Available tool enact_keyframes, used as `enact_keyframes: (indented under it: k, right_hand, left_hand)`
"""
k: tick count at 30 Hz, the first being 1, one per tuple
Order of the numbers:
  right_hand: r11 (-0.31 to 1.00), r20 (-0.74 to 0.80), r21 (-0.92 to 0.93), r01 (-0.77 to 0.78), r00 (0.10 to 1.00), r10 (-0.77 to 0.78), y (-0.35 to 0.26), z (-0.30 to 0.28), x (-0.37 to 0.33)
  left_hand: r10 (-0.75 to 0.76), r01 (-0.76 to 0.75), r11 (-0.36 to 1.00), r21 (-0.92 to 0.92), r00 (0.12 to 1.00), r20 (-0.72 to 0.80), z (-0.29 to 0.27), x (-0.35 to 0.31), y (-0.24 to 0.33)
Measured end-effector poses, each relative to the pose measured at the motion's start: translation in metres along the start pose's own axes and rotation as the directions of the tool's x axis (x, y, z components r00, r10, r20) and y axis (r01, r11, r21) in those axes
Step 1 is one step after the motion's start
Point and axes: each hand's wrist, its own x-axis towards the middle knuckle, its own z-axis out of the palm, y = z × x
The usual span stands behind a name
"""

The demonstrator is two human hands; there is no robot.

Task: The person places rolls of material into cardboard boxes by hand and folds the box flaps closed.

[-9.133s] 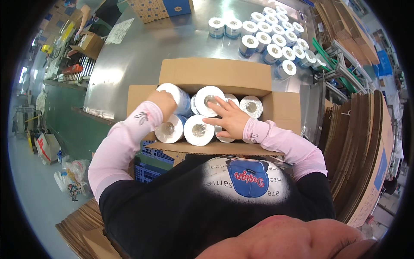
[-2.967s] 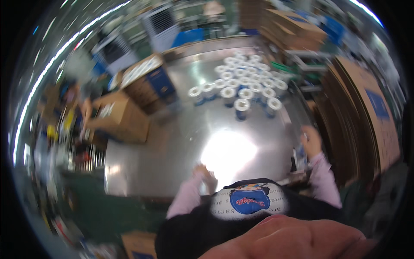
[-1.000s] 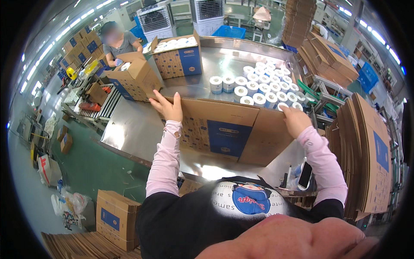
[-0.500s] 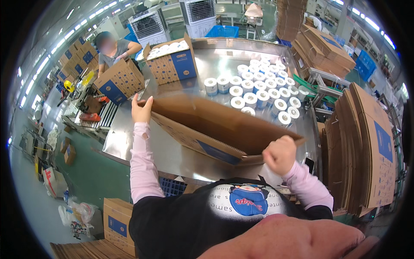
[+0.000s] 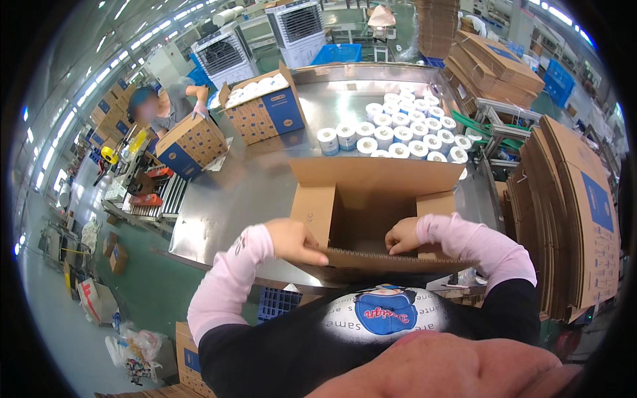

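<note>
My left hand (image 5: pixel 292 240) and right hand (image 5: pixel 403 235) both rest on the near flap (image 5: pixel 391 259) of an open, empty cardboard box (image 5: pixel 371 199) standing just in front of me on the steel surface (image 5: pixel 239 192). The left grip is closed over the flap's corrugated edge, thumb on my side and fingers curled onto it at the box's left corner. The right grip pinches the same edge near the right corner, fingers bent down inside the box. Pink sleeves cover both forearms.

The box sits at the surface's near edge, its side flaps standing up and its far flap (image 5: pixel 375 174) raised toward the back. Just beyond that flap stands a cluster of white rolls (image 5: pixel 398 136), packed upright side by side and spreading toward the far right of the surface.

Farther back on the left stands a second box (image 5: pixel 264 109), brown and blue, open and filled with white rolls. Left of it, at the end of the surface, another person (image 5: pixel 166 109) holds a closed box (image 5: pixel 191 144) above a roller conveyor (image 5: pixel 159 196).

To my right, flat cartons (image 5: pixel 577 219) lean in a thick stack, and more bundles (image 5: pixel 497 63) lie piled behind them. At the far end stand two large fan units (image 5: pixel 265 33) and a blue crate (image 5: pixel 337 53).
</note>
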Motion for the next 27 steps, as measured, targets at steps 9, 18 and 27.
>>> enact_keyframes:
  k: [9, 18, 27]
  right_hand:
    - [0.766, -0.741, -0.109, -0.634, 0.565, 0.362, 0.025, -0.094, -0.067]
    - [0.843, -0.715, 0.001, -0.538, 0.589, 0.377, 0.032, 0.016, -0.105]
    - [0.521, -0.522, 0.853, -0.032, -0.018, 0.853, 0.225, 0.177, -0.247]
  left_hand:
    - [0.09, -0.111, 0.992, 0.053, 0.366, -0.926, 0.046, 0.098, -0.066]
    - [-0.655, -0.415, 0.459, -0.786, 0.44, -0.614, 0.252, 0.239, -0.237]
    - [-0.122, -0.122, -0.049, -0.991, 0.986, -0.116, 0.28, 0.146, -0.139]
